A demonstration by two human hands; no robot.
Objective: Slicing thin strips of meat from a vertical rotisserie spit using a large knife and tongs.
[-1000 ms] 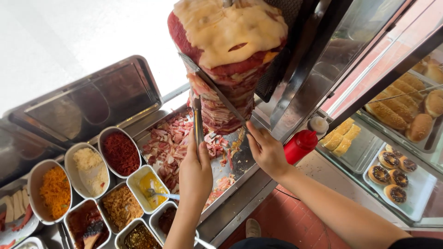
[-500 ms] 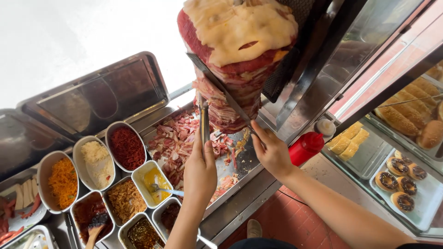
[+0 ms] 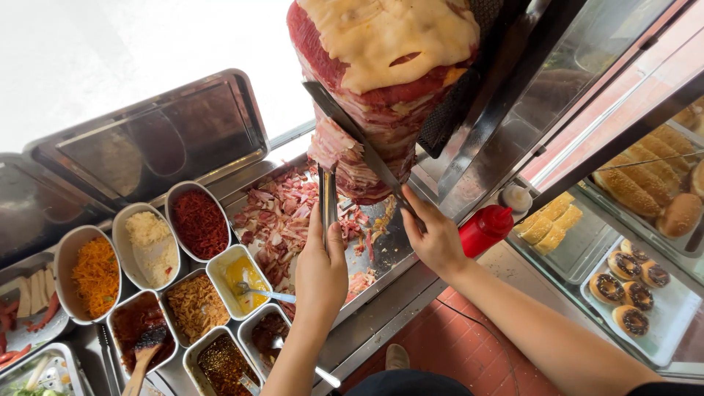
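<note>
Overhead, right hand [image 3: 434, 236] clenched round the hidden handle of a long knife [image 3: 357, 143] laid against the meat cone [image 3: 381, 81], top cut off, left hand [image 3: 321, 271] gripping metal tongs [image 3: 328, 198] at its base, shavings [image 3: 282, 220] on the tray [image 3: 389, 253] below, sauce tubs partly out of frame.

red-pink meat stack [image 3: 367, 110] w/ yellow top, red sauce bottle [image 3: 485, 229], orange carrot shreds [image 3: 94, 275]
</note>
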